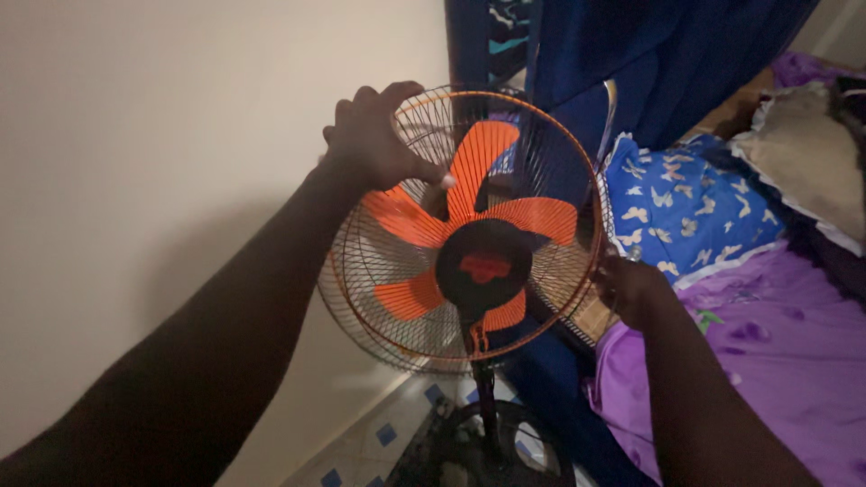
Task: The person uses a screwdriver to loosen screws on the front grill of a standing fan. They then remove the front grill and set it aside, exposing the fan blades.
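At the front of the view, our two arms reach out to a standing fan (465, 230). Our left hand (377, 140) grips the upper left rim of the wire cage, fingers curled over the top and the thumb pressed across the wires. Our right hand (629, 287) closes on the lower right rim of the cage, though it lies in shadow and we cannot tell how tightly the fingers wrap. The fan faces us with orange blades (483, 162) behind thin wires, a black hub bearing a red badge (485, 266) at its middle, and an orange ring around the cage. Below, a dark pole drops to a round black base (505, 446) on a pale floor with small blue squares. To the right lies a bed with a purple sheet (776, 334) and a blue pillow (686, 212) with pale shapes. Behind stand a plain wall (180, 135) and a blue curtain (667, 63).
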